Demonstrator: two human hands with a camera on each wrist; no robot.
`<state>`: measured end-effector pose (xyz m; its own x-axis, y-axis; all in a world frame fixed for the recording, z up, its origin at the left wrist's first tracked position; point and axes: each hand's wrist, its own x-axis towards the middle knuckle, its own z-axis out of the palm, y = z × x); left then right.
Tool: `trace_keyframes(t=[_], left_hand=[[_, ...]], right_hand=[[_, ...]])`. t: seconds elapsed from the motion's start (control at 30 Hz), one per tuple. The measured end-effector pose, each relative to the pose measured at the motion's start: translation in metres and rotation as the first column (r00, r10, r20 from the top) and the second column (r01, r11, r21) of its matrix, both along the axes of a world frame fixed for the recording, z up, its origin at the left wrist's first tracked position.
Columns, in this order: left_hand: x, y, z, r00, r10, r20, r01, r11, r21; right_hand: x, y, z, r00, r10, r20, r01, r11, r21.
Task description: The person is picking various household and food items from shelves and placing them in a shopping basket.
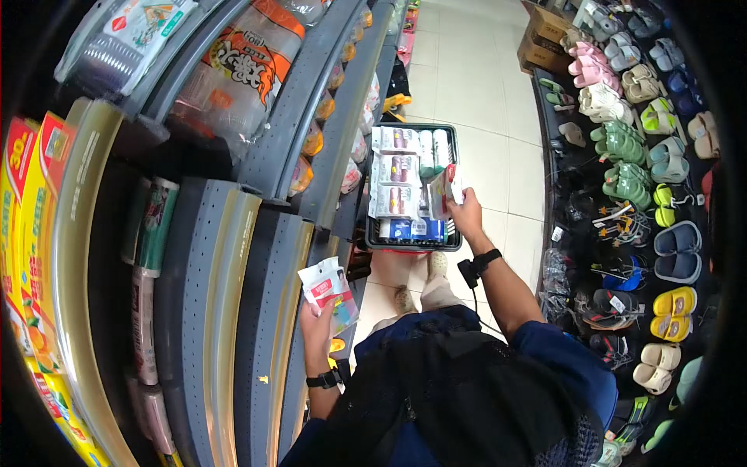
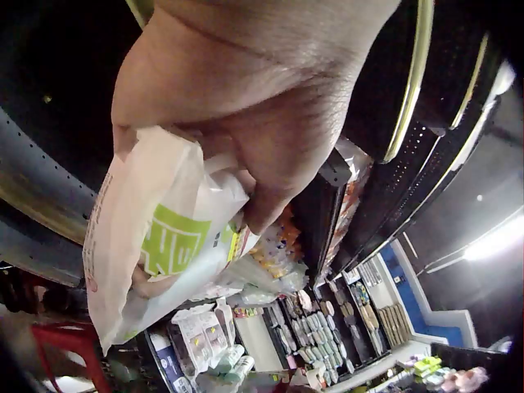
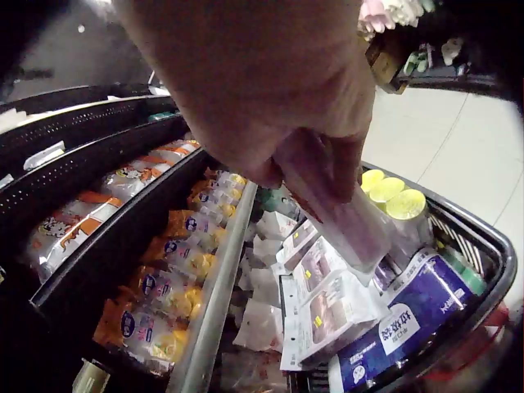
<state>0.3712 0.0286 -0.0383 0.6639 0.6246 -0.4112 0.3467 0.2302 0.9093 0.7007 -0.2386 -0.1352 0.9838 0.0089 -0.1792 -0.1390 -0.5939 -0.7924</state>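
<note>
The left hand [image 1: 314, 333] grips a white packet with a red and green print [image 1: 330, 294] beside the shelf; the left wrist view shows its pale side with a green label [image 2: 176, 239] under the curled fingers [image 2: 237, 90]. Over the basket's right side, the right hand [image 1: 467, 216] pinches another packet [image 1: 442, 192]. In the right wrist view the right hand [image 3: 270, 90] holds this clear and pinkish packet [image 3: 336, 205] above the basket [image 3: 499, 270]. White packs with purplish contents [image 1: 398, 169], white cylinders [image 1: 440, 148] and blue packs [image 1: 412, 229] lie in the basket.
Grey shelves [image 1: 284, 101] run along the left, with bagged goods [image 1: 313, 140] on them. Yellow boxes [image 1: 39, 233] stand at the far left. Racks of sandals [image 1: 622, 140] line the right side. Cardboard boxes [image 1: 543, 40] stand ahead beside the tiled aisle [image 1: 486, 101].
</note>
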Motion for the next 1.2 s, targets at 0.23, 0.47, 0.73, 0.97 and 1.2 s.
trace_keyframes(t=[0.23,0.47,0.73,0.97,1.2], left_hand=[[0.020,-0.012,0.005,0.988,0.042,-0.151,-0.024,0.993,0.114],[0.094,-0.027,0.010,0.996,-0.029,-0.082,0.039,0.991,0.125],[0.213,-0.053,0.017,0.827,-0.536,-0.172,0.562,0.772,0.297],[0.272,-0.074,0.012,0.498,-0.798,-0.340,0.866,0.438,0.240],[0.245,-0.038,-0.016,0.872,-0.430,-0.235,0.485,0.824,0.292]], right_hand=[[0.055,0.011,-0.058,0.993,0.012,-0.115,-0.014,1.000,-0.022],[0.063,-0.019,-0.042,0.863,0.426,-0.273,-0.462,0.883,-0.085],[0.062,-0.019,0.055,0.528,0.849,0.000,-0.802,0.499,0.330],[0.063,-0.017,0.064,0.382,0.920,-0.083,-0.826,0.381,0.416],[0.052,-0.057,-0.029,0.596,0.646,-0.477,-0.351,0.744,0.568]])
